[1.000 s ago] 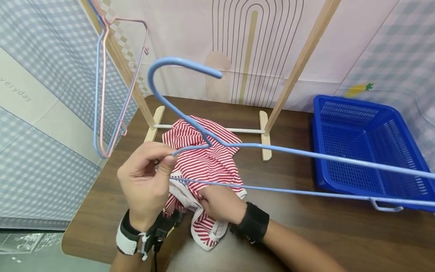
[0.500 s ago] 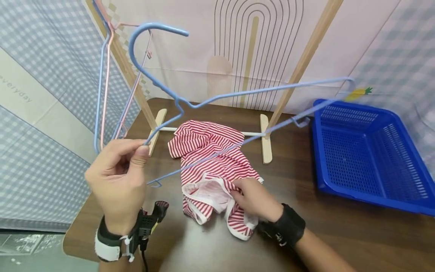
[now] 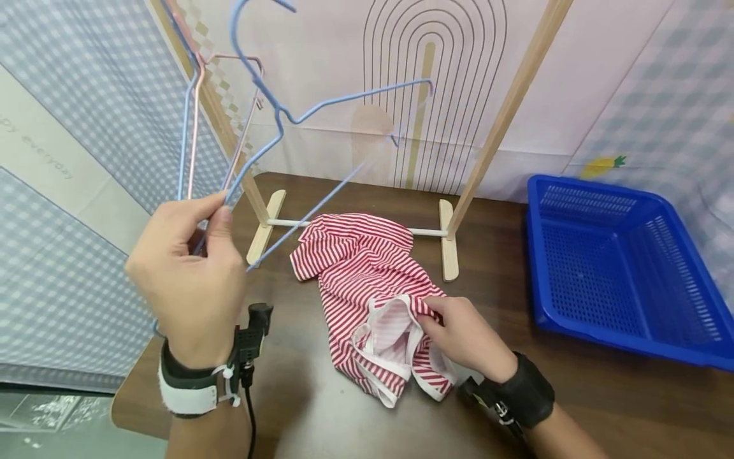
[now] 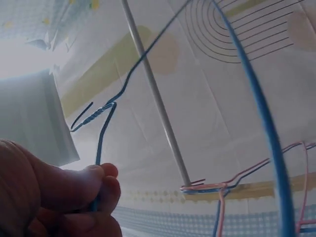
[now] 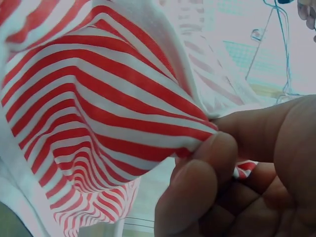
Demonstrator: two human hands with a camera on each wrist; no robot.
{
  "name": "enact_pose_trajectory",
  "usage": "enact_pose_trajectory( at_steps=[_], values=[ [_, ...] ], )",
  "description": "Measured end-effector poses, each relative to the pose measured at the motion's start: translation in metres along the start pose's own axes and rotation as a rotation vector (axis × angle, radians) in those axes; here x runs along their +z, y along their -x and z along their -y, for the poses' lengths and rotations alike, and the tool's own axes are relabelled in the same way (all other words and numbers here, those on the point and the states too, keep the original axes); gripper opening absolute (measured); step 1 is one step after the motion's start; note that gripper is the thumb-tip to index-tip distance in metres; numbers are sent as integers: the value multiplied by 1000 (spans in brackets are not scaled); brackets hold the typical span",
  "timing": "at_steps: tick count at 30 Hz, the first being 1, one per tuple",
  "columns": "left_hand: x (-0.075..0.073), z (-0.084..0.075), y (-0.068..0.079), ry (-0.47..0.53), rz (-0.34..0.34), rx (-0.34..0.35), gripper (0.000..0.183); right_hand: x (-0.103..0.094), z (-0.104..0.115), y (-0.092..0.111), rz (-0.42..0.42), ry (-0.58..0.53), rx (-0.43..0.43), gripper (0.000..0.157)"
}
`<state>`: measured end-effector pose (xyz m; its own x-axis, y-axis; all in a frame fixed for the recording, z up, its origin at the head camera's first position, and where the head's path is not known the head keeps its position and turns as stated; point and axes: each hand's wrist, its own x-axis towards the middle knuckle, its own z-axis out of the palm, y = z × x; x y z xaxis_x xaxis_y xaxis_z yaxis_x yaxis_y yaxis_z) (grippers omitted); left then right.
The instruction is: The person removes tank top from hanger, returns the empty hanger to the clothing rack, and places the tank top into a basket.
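Note:
My left hand [image 3: 192,274], raised at the left in the head view, pinches a blue wire hanger [image 3: 279,116] by one sloping arm, between thumb and fingers. The hanger is tilted, its hook pointing up. In the left wrist view the thumb and fingertips close round the same blue wire [image 4: 102,136]. A red-and-white striped shirt [image 3: 364,274] lies rumpled on the brown table [image 3: 309,408]. My right hand [image 3: 467,335] pinches the white-trimmed edge of its near opening, lifting it so the pale inside shows. The right wrist view shows striped cloth [image 5: 123,94] between thumb and fingers.
Behind the shirt stands a wooden rack, with a right post [image 3: 510,121] and a white lower bar [image 3: 427,232]. Pink and blue hangers [image 3: 195,127] hang at the left. A blue plastic basket [image 3: 536,255] stands at the right. Patterned cloth backs the table.
The left hand has moved left and up with the hanger, swinging it away from the shirt. The right hand has moved right, drawing the shirt's edge along and opening it wider.

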<state>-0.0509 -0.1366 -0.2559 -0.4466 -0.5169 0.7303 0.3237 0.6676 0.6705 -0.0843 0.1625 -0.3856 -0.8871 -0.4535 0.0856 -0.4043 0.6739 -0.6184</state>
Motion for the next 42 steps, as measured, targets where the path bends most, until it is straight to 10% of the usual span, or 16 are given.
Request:
enact_pose_trajectory(
  at_steps=[23, 37, 42],
  values=[
    [62, -15, -52, -251, 185, -144, 32, -2, 5, 7, -9, -12, 16, 29],
    [70, -4, -44, -331, 278, -156, 41, 2, 2, 2, -20, 0, 22, 33],
    [60, -10, -20, -276, 196, 19, 48, 4, 1, -1, -36, -10, 39, 29]
  ],
)
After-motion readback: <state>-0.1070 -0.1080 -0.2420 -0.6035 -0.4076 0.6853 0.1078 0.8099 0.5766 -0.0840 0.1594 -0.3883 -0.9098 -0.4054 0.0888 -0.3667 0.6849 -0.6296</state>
